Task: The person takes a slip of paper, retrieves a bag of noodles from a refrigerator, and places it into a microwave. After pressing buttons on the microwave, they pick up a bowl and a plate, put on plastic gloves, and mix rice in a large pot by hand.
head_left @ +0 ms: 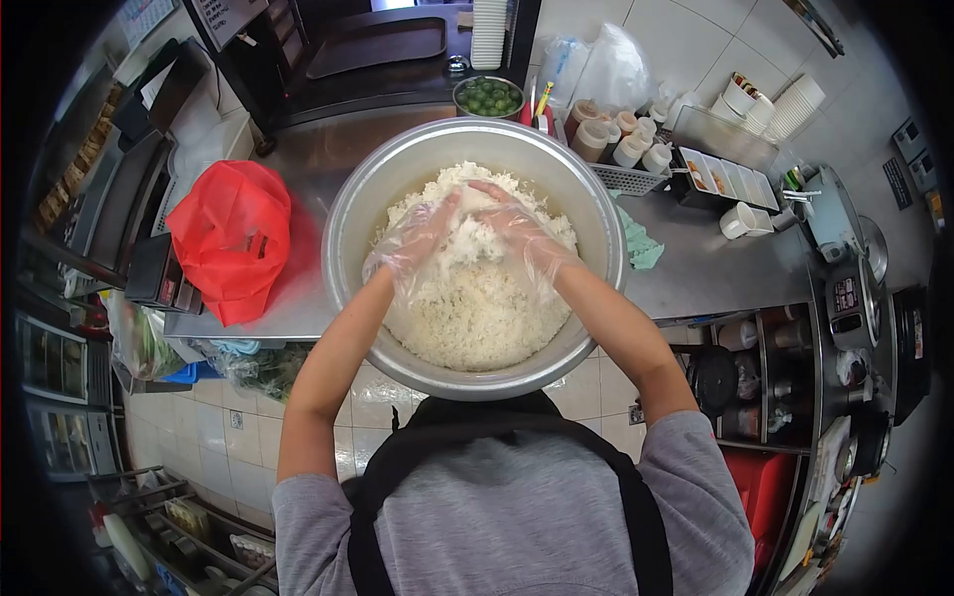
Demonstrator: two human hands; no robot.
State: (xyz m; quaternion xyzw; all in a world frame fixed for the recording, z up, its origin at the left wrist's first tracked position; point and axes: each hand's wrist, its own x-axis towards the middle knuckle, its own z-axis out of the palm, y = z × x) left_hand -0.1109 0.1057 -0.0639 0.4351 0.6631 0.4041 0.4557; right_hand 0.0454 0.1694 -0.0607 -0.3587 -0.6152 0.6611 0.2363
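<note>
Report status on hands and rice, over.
Left hand and right hand gloved, cupped in rice; grip unclear. Rice heaped in bowl. Nothing seen blocking either hand.

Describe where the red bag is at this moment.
In the head view, the red bag sits on the person's left, on the counter, just left of the big pot of rice.
</note>
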